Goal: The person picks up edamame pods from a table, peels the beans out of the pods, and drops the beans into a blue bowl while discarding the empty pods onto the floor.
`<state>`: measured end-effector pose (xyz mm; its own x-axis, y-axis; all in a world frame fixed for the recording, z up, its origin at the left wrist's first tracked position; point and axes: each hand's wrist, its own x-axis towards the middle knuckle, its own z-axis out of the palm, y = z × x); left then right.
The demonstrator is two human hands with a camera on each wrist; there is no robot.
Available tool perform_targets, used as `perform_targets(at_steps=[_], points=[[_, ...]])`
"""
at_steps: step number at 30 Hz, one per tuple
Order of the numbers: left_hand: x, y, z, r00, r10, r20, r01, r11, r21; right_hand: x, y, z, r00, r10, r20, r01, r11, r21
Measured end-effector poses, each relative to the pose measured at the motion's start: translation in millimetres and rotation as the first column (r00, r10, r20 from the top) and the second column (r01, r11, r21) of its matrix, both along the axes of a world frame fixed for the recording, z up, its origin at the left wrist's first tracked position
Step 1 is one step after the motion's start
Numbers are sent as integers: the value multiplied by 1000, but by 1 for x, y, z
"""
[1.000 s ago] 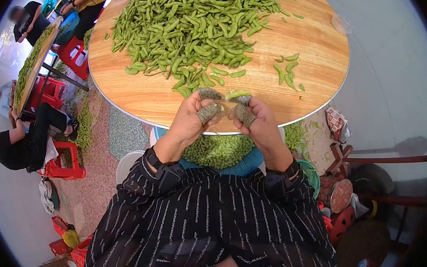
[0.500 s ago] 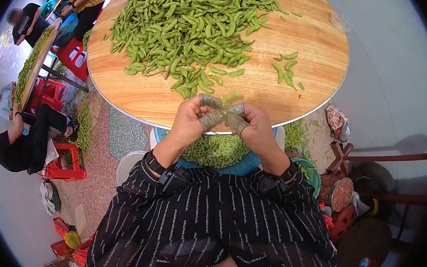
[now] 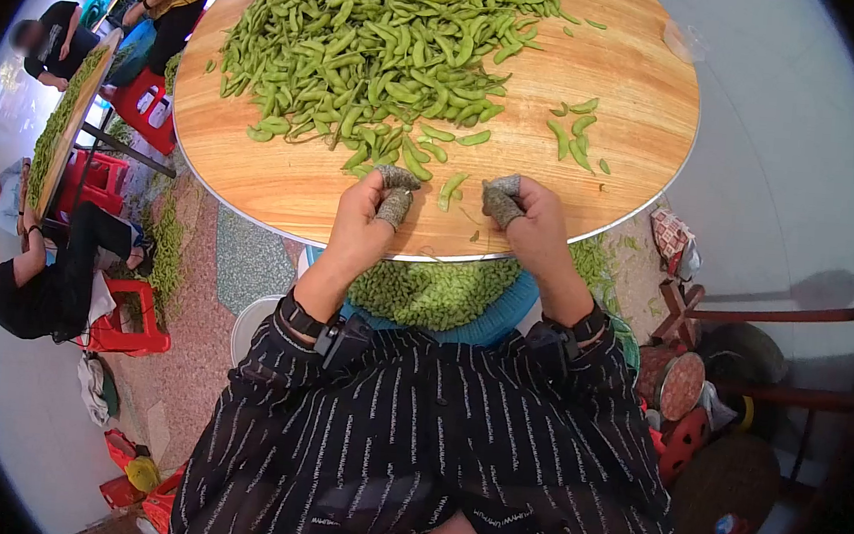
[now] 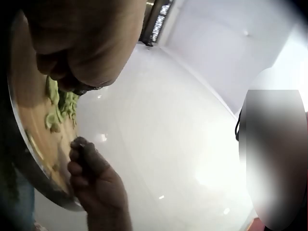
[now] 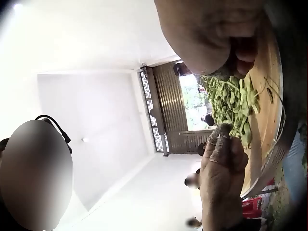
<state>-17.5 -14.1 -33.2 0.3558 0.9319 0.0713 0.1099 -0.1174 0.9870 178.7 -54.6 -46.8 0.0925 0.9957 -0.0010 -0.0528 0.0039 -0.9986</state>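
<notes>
In the head view, my left hand (image 3: 366,212) is at the table's near edge, beside the lowest green soybean pods (image 3: 367,72). Its fingers are curled, thumb and forefinger close together; a pale speck shows at the thumb tip. My right hand (image 3: 531,220) is to the right, fingers likewise curled, with nothing visible held. Grey wraps (image 5: 220,147) cover the thumb and forefinger of both hands. A single pod (image 3: 450,191) lies on the wood between the hands, next to thin stem bits. The right hand (image 4: 98,183) also appears in the left wrist view.
Below the round wooden table (image 3: 633,72) edge sits a blue basin (image 3: 514,309) heaped with shelled green beans (image 3: 435,293). A few loose pods (image 3: 579,143) lie at right. Several people work at another table (image 3: 64,138) on the left, near red stools (image 3: 132,319).
The hands were together with a green pod at the fingertips. They have since drawn apart, left hand leftward and right hand rightward, and a pod now lies on the table between them.
</notes>
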Motion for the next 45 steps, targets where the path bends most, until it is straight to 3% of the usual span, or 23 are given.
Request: perform_targets(at_steps=[1, 3, 5, 7, 9, 10, 11, 13, 17, 19, 20, 21, 22, 23, 25, 26, 30, 32, 33, 35, 39, 41, 45], points=[[-1, 0, 0, 1000, 3, 0, -3, 1000, -2, 4, 0, -1, 1000, -6, 23, 5, 1000, 23], [-1, 1, 1, 981, -39, -190, 58, 994, 94, 8, -1, 2, 999, -13, 47, 11, 999, 44], [7, 4, -1, 977, -47, -207, 90, 976, 199, 10, -2, 12, 998, -11, 58, 14, 999, -48], [19, 5, 5, 973, -55, -224, 124, 945, 302, 11, -3, 12, 996, -6, 93, 8, 1000, -17], [31, 8, 18, 847, -10, -531, 287, 849, 443, 11, -4, 13, 992, -2, 128, -1, 1000, 18], [36, 13, 12, 828, 31, -560, 314, 801, 509, 10, -5, 12, 992, 1, 126, -2, 1000, 11], [40, 16, 14, 828, 32, -560, 315, 799, 512, 10, -6, 11, 992, 2, 124, -3, 1000, 3], [45, 18, 15, 679, 49, -733, 414, 798, 437, 10, -9, 7, 993, 3, 121, -4, 1000, 8], [50, 17, 20, 588, 73, -806, 456, 792, 405, 5, -18, 9, 997, -27, 70, 27, 1000, 5], [44, 18, 18, 741, 15, -672, 322, 870, 374, 1, -21, 5, 1000, -23, 13, 23, 1000, 7], [42, 18, 15, 739, 12, -673, 327, 868, 375, -1, -21, 4, 999, -18, -42, 18, 1000, 5], [39, 18, 11, 864, -62, -500, 226, 934, 276, -3, -21, 4, 999, -22, -45, 22, 1000, 6], [36, 18, 7, 951, -98, -295, 147, 978, 146, -5, -21, 5, 965, 60, -256, -78, 995, -62], [33, 17, 5, 950, -100, -296, 149, 978, 148, -7, -21, 6, 880, 123, -458, -192, 976, -105], [29, 14, 0, 971, -182, 155, 197, 977, -86, -12, -17, 9, 819, 132, -558, -231, 967, -111], [27, 11, -2, 972, -180, 153, 195, 977, -85, -15, -15, 10, 748, 135, -650, -272, 955, -115], [22, 3, 1, 937, -246, 249, 258, 966, -16, -20, -14, 9, 782, 144, -607, -244, 966, -85], [21, -1, 8, 927, -258, 273, 277, 960, -33, -19, -15, 5, 924, 169, -342, -181, 984, -3], [19, -3, 12, 930, -255, 263, 281, 957, -66, -22, -17, 9, 925, 170, -340, -182, 983, -5], [19, -4, 12, 933, -252, 256, 284, 954, -98, -31, -22, 23, 1000, -8, 14, 5, 976, 216], [19, -4, 8, 936, -158, 316, 217, 963, -162, -27, -24, 30, 999, 32, -32, -27, 990, 137], [18, -6, 8, 941, -150, 304, 200, 970, -141, -24, -25, 31, 962, 123, -244, -123, 992, 17], [18, -11, 12, 947, -173, 271, 207, 973, -102, -23, -25, 29, 970, 167, -177, -174, 985, -20]])
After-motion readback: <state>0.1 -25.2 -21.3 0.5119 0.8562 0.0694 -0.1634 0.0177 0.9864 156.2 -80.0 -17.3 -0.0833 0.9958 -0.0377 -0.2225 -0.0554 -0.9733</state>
